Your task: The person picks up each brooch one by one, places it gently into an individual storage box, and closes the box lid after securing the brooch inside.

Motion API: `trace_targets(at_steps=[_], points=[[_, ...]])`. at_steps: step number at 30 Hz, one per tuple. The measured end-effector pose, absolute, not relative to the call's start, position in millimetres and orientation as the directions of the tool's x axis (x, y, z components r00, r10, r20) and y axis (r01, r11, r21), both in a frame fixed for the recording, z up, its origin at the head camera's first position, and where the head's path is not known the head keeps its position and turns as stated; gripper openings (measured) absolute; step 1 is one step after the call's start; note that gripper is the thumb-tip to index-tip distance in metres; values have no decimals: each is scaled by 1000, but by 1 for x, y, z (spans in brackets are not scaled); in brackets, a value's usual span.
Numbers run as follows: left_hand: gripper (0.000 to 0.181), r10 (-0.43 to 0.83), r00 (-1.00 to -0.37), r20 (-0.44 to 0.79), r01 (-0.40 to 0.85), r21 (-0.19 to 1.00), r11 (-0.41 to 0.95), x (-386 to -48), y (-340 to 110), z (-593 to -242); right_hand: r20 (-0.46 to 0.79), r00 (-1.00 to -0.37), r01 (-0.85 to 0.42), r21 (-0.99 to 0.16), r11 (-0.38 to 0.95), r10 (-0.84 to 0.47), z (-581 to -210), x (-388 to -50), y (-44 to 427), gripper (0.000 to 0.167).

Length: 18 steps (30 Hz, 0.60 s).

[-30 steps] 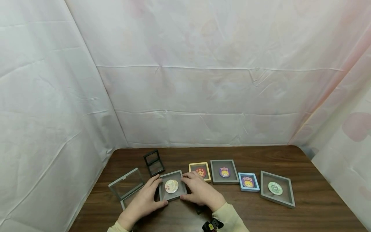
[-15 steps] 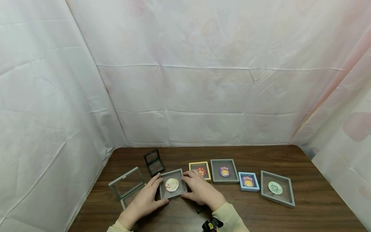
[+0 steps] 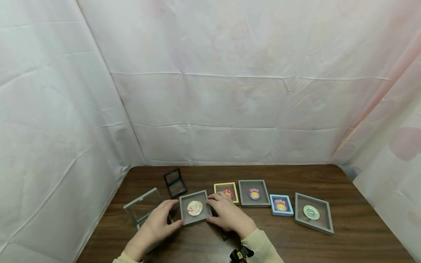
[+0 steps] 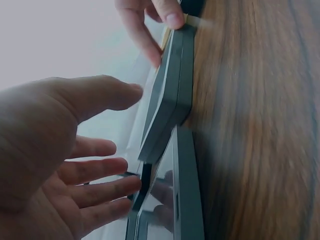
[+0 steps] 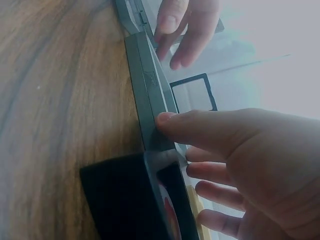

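Observation:
A grey square display frame with a round pale badge in it lies on the table between the hands. My right hand grips its right side, the thumb at the near corner and the fingers along the edge. My left hand is off the frame's left side, fingers spread with a gap to it in the left wrist view. Beside the left hand stands an open grey frame, its clear lid raised, partly hidden by that hand. A black case sits under the right hand, mostly hidden in the head view.
A small open black case stands behind at the left. Rightward lie a yellow frame, a grey frame with a purple badge, a blue frame and another grey frame with a green badge. White curtains surround the table.
My left hand has let go of the grey frame's left side and drawn back to the left. My right hand stays at the frame's right side.

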<state>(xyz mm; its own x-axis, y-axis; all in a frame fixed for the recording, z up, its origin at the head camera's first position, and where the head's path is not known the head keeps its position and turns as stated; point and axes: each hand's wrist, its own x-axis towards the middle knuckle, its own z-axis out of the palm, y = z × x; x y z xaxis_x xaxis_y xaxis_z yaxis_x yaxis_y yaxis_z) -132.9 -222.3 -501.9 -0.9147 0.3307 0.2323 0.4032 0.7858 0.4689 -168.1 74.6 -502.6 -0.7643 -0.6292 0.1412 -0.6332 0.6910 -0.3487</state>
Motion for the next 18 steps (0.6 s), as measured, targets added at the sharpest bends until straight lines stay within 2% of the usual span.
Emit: trace_targets(at_steps=[4,13,18], points=[[58,257,-926,278,366,485,794,-124,-235,-501,120,-767,-628,-344,698,-630,-502,-168,76,52],[38,56,-973,226,176,557,812,-99,-277,-490,111,-763,-633,-327,702,-636,-502,-170,76,53],[27,-38,-993,111,37,605,795,-90,-302,-491,114,-757,-642,-313,700,-643,-501,-171,77,53]])
